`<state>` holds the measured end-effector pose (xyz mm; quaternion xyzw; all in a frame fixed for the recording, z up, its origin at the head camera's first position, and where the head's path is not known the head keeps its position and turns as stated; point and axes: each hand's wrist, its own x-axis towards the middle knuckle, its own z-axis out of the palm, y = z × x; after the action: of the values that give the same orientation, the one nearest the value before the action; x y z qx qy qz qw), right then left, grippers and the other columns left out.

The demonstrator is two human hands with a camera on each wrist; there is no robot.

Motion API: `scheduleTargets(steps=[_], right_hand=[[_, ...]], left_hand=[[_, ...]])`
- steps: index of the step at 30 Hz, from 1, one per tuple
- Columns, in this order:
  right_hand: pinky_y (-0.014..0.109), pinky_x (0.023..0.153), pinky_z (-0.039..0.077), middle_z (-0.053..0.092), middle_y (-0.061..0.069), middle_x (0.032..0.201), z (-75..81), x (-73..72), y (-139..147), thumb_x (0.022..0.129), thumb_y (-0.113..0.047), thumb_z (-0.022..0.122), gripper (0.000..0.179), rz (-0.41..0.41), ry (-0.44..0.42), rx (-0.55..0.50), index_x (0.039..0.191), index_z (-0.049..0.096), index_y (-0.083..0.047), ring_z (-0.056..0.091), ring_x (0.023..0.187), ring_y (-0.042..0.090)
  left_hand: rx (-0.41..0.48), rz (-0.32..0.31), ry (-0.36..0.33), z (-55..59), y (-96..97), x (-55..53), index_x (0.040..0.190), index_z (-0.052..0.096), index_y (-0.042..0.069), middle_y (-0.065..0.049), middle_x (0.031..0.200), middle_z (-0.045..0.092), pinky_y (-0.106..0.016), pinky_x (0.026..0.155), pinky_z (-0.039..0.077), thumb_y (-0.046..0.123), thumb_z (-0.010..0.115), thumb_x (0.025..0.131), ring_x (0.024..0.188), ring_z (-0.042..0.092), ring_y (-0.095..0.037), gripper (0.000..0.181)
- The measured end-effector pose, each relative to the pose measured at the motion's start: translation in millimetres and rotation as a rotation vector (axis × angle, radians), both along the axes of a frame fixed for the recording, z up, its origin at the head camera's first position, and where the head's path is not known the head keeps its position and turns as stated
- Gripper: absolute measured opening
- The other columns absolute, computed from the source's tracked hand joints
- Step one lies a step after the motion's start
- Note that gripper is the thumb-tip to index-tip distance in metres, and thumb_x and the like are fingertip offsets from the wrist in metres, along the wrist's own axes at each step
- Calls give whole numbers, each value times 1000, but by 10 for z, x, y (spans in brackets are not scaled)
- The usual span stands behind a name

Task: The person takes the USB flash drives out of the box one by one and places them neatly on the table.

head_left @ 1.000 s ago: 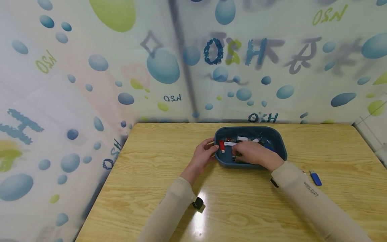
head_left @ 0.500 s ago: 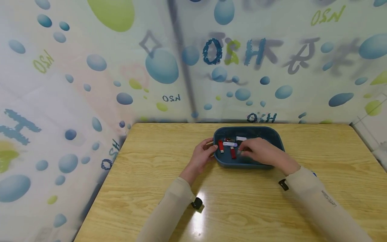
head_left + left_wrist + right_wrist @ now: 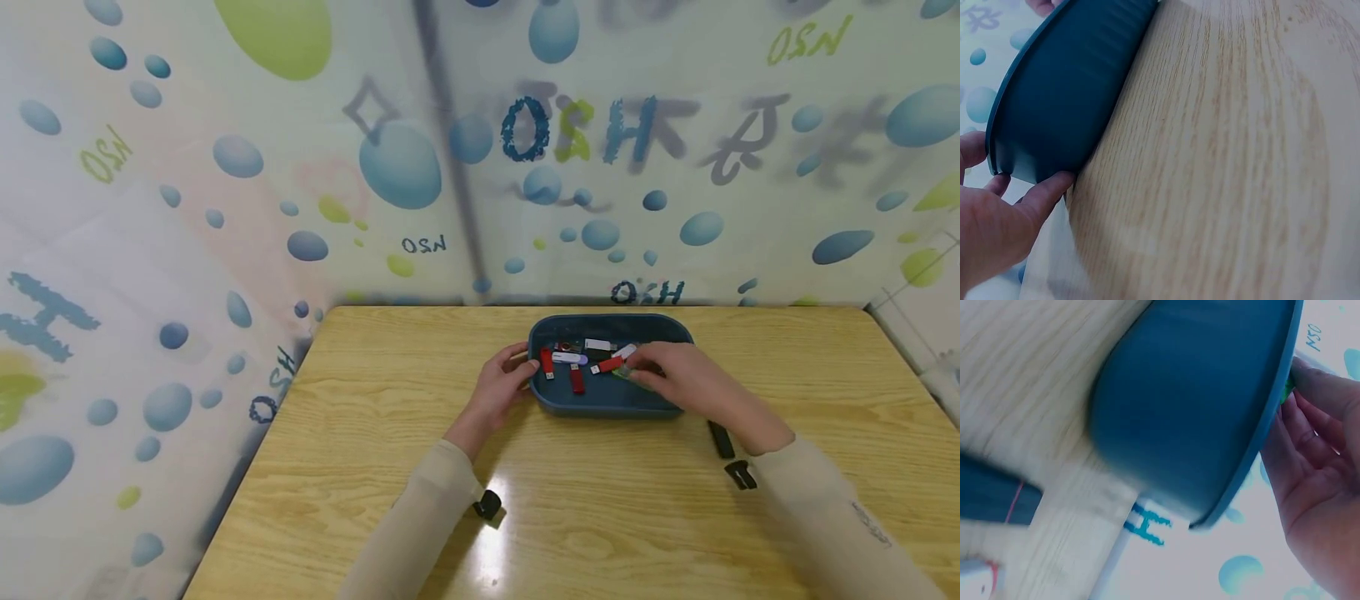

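Note:
A dark blue plastic bin [image 3: 600, 411] stands on the table and holds several USB sticks. My left hand [image 3: 497, 387] grips the bin's left end, also seen in the left wrist view as a hand [image 3: 1004, 225] at the bin's corner. Inside the bin, my right hand [image 3: 693, 383] pinches a green USB stick [image 3: 1287, 390], mostly hidden by the fingers and rim. Left of those fingertips lie a red stick [image 3: 609, 365], a dark red stick [image 3: 577, 379], another red stick [image 3: 547, 364], a white-and-purple one [image 3: 568, 358] and a white one [image 3: 599, 344].
On the wooden table [image 3: 390, 400], a black stick [image 3: 722, 439] lies right of the bin, under my right forearm. The right wrist view also shows a white item [image 3: 977, 579] beside it. A patterned curtain [image 3: 405, 167] hangs behind the table.
My right hand has moved rightward inside the bin, uncovering the dark red and red sticks. Its forearm has shifted right too, exposing the black stick. My left hand keeps its hold.

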<state>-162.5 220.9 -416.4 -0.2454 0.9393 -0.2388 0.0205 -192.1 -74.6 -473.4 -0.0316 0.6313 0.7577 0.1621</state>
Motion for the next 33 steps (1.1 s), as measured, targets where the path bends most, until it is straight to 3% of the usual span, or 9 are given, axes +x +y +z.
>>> scheduleTargets(steps=[9, 13, 18, 27, 33], right_hand=[[42, 73, 58, 71, 3, 99, 82, 232, 335, 99, -12, 71, 18, -89, -6, -39, 113, 71, -1, 66, 85, 18], [44, 75, 60, 71, 6, 102, 71, 328, 502, 99, -11, 71, 17, -109, 64, -58, 113, 71, -2, 70, 90, 25], [35, 67, 59, 71, 4, 97, 42, 417, 676, 95, -7, 75, 13, -143, 158, -37, 107, 73, -3, 70, 84, 23], [28, 60, 53, 73, 5, 93, -61, 565, 970, 97, -13, 74, 16, -262, 102, -29, 107, 73, -1, 71, 83, 29], [31, 57, 50, 74, 9, 92, -143, 660, 1171, 101, -24, 69, 28, -373, 33, -15, 111, 71, 2, 69, 82, 32]], left_hand=[[-7, -3, 2, -1, -6, 10, 147, 54, 5, -22, 146, 55, -48, 101, 54, 8, 63, 103, 124, 62, -37, 46], [2, -12, 11, -8, -9, 9, 148, 53, 4, -22, 149, 52, -49, 102, 53, 8, 62, 103, 126, 61, -39, 46], [6, -14, 14, -2, -9, 7, 148, 53, 4, -22, 149, 52, -49, 102, 53, 9, 62, 103, 126, 60, -39, 46], [-2, -19, 8, 4, -10, 9, 148, 53, 5, -22, 149, 52, -49, 102, 53, 9, 63, 103, 126, 60, -38, 47], [-8, -24, 15, -4, -12, 5, 149, 52, 4, -23, 147, 54, -49, 102, 53, 10, 63, 103, 126, 60, -39, 48]])
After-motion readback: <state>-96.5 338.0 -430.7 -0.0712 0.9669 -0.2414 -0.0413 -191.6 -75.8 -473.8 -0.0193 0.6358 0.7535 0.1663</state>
